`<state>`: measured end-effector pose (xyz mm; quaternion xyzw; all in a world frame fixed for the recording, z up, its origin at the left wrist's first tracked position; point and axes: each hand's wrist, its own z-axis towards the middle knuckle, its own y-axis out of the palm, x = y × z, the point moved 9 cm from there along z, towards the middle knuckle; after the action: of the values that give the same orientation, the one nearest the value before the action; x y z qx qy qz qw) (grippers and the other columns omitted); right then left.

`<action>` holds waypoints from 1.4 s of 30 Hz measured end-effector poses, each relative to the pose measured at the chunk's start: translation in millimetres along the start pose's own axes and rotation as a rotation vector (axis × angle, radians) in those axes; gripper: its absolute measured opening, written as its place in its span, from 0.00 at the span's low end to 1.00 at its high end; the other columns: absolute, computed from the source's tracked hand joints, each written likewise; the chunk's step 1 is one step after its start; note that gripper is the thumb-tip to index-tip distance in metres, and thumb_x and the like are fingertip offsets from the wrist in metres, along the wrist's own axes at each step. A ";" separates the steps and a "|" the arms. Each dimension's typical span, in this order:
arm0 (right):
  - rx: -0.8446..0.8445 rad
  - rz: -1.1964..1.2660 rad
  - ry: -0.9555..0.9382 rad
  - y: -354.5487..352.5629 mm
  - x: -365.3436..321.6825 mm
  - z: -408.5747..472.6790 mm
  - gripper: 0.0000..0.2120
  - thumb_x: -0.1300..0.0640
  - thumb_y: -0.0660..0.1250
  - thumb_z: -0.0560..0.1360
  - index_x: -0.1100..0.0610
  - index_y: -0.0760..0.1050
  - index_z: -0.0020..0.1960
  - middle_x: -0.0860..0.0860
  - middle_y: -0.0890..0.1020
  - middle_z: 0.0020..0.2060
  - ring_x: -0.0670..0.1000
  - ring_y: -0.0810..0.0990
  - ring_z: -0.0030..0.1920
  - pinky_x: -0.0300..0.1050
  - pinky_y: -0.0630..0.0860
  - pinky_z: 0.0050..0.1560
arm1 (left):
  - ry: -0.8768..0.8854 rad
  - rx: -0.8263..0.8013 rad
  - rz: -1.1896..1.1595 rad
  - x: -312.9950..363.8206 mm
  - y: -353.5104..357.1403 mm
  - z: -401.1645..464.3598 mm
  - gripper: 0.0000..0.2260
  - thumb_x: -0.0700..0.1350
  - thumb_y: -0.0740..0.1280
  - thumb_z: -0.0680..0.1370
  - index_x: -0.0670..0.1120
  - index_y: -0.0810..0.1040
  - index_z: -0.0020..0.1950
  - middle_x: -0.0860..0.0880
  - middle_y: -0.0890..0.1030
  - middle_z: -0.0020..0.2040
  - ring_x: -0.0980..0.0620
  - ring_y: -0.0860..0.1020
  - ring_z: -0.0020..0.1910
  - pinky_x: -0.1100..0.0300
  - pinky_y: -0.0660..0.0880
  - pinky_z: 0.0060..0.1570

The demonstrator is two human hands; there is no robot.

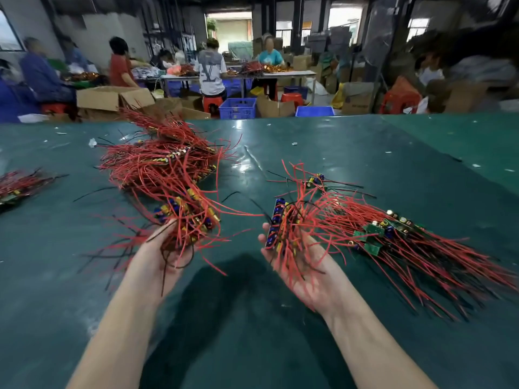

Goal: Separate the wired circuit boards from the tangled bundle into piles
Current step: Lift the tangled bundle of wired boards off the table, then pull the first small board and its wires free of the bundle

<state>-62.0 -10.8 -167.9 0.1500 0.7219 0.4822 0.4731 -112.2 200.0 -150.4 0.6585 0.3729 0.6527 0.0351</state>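
Observation:
A big tangled bundle [163, 167] of red-wired circuit boards lies at the table's middle left. My left hand [157, 256] holds up a clump of boards [191, 217] with red and black wires; its fingers are hidden under the wires. My right hand [303, 273] is palm up, and a small stack of wired boards [280, 228] stands on edge on its straight fingers. Right of that hand a pile of wired boards [393, 234] lies on the table, its red wires fanning toward the right edge. Behind it rests a single small board [316, 179].
The table has a dark green cover [365, 153]. A further small pile of wired boards [19, 186] lies at the left edge. Beyond the table's far edge are blue crates [238, 108], cardboard boxes [112, 98] and several people working at other tables.

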 end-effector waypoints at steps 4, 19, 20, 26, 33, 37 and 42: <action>0.029 -0.013 0.019 1.5 0.8 4.1 0.14 0.57 0.61 0.71 0.59 0.86 0.40 0.57 0.86 0.44 0.56 0.86 0.43 0.47 0.83 0.45 | -0.019 0.165 0.170 35.8 -16.5 40.4 0.10 0.43 0.57 0.82 0.45 0.74 0.45 0.53 0.80 0.25 0.60 0.75 0.21 0.71 0.69 0.18; 0.079 -0.255 -0.018 -7.5 0.6 12.3 0.12 0.54 0.64 0.71 0.57 0.86 0.41 0.56 0.86 0.46 0.55 0.86 0.43 0.46 0.81 0.47 | 0.181 0.732 0.289 38.7 -82.1 -16.2 0.26 0.40 0.64 0.77 0.39 0.62 0.74 0.39 0.68 0.71 0.42 0.69 0.69 0.55 0.69 0.59; 0.088 -0.306 -0.034 -8.5 0.0 13.4 0.13 0.52 0.64 0.70 0.56 0.86 0.42 0.56 0.86 0.47 0.54 0.86 0.44 0.46 0.81 0.49 | 0.280 0.767 0.378 39.6 -70.6 -33.8 0.30 0.39 0.65 0.76 0.41 0.57 0.77 0.38 0.60 0.76 0.43 0.62 0.74 0.55 0.63 0.67; 0.075 -0.461 -0.009 -8.4 5.3 10.9 0.14 0.47 0.69 0.67 0.53 0.86 0.45 0.54 0.86 0.47 0.52 0.85 0.42 0.44 0.81 0.41 | 0.128 -0.179 0.499 -18.0 71.1 -28.1 0.15 0.35 0.65 0.76 0.43 0.76 0.63 0.45 0.79 0.59 0.48 0.75 0.59 0.58 0.73 0.57; 0.144 -0.619 -0.046 -9.5 -7.0 5.8 0.16 0.55 0.62 0.80 0.67 0.78 0.57 0.66 0.81 0.51 0.58 0.80 0.45 0.54 0.79 0.51 | -0.005 -0.292 0.348 -56.3 93.7 -18.5 0.12 0.38 0.64 0.77 0.37 0.77 0.60 0.42 0.81 0.47 0.52 0.78 0.39 0.63 0.76 0.37; 0.108 -0.709 -0.004 4.2 -6.6 2.6 0.18 0.56 0.61 0.80 0.72 0.74 0.59 0.64 0.78 0.46 0.58 0.77 0.44 0.53 0.78 0.49 | 0.006 -0.274 0.241 -63.6 79.8 -13.7 0.09 0.43 0.66 0.74 0.42 0.81 0.52 0.42 0.82 0.45 0.48 0.77 0.39 0.60 0.75 0.36; 0.046 -0.848 -0.006 22.9 -5.6 6.0 0.07 0.58 0.60 0.81 0.60 0.72 0.56 0.55 0.77 0.40 0.46 0.76 0.32 0.38 0.76 0.32 | 0.019 -0.242 0.064 -62.0 73.0 -7.1 0.13 0.43 0.68 0.69 0.41 0.81 0.52 0.44 0.85 0.41 0.51 0.83 0.34 0.58 0.81 0.36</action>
<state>-59.6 0.0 -146.2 -0.1484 0.7289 0.2279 0.6283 -77.9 111.1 -162.1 0.6548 0.2705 0.7000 0.0899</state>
